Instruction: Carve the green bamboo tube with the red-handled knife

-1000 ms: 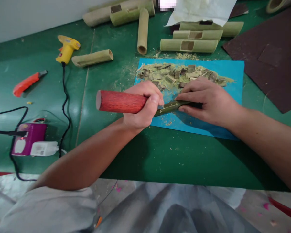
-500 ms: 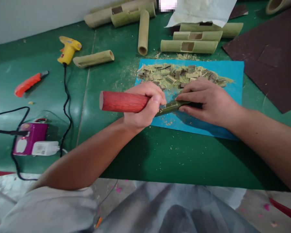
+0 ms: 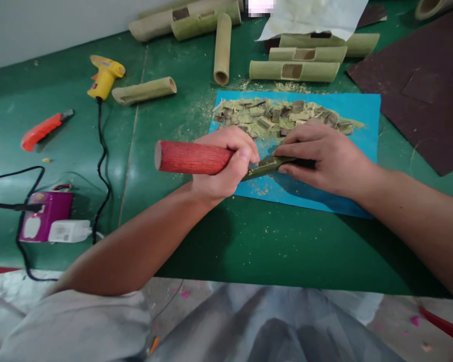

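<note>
My left hand (image 3: 226,163) is closed around the thick red wooden handle of a carving tool (image 3: 191,157). Its working end points right, toward a green bamboo piece (image 3: 266,167), and a small bit of metal shows by my fingers; the rest of the blade is hidden. My right hand (image 3: 320,156) grips the bamboo's right part, thumb below and fingers above, covering that end. Both hands are over a blue sheet (image 3: 364,146). Behind them on the sheet lies a heap of bamboo chips and shavings (image 3: 275,115).
Several cut bamboo tubes (image 3: 317,71) lie at the back, some with rectangular openings. On the left are a yellow glue gun (image 3: 106,75), an orange utility knife (image 3: 45,131), a purple power box (image 3: 47,216) and black cords (image 3: 104,171). A dark brown board (image 3: 423,95) lies right.
Both hands, the carving tool and the bamboo piece stay almost exactly in place. The view shifts very slightly, so items on the left appear a few pixels further left.
</note>
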Demonstrator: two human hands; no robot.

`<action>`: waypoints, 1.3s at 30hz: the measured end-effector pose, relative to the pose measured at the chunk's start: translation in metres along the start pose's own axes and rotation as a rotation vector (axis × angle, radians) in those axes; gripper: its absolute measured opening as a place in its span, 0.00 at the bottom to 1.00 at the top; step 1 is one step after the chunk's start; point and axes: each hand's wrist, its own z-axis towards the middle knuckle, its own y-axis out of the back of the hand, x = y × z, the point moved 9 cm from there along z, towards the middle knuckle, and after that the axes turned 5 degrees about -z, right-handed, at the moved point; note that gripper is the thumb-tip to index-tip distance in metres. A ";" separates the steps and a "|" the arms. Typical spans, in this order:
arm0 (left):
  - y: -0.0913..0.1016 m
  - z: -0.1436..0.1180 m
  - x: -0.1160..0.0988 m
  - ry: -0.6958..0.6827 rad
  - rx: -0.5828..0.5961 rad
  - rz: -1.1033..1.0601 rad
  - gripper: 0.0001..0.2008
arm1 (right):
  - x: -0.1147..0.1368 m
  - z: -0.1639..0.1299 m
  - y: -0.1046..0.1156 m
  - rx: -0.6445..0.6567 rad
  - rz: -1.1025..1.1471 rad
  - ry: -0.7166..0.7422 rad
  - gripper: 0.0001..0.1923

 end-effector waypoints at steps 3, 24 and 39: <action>-0.002 0.001 -0.002 -0.033 0.026 0.006 0.16 | 0.000 -0.001 0.001 -0.028 0.000 0.001 0.15; -0.003 0.002 -0.004 -0.050 0.025 0.030 0.14 | -0.002 0.002 -0.001 0.026 0.020 -0.049 0.13; 0.003 0.003 -0.003 -0.070 -0.025 0.035 0.16 | -0.002 0.001 -0.002 0.031 0.028 -0.064 0.13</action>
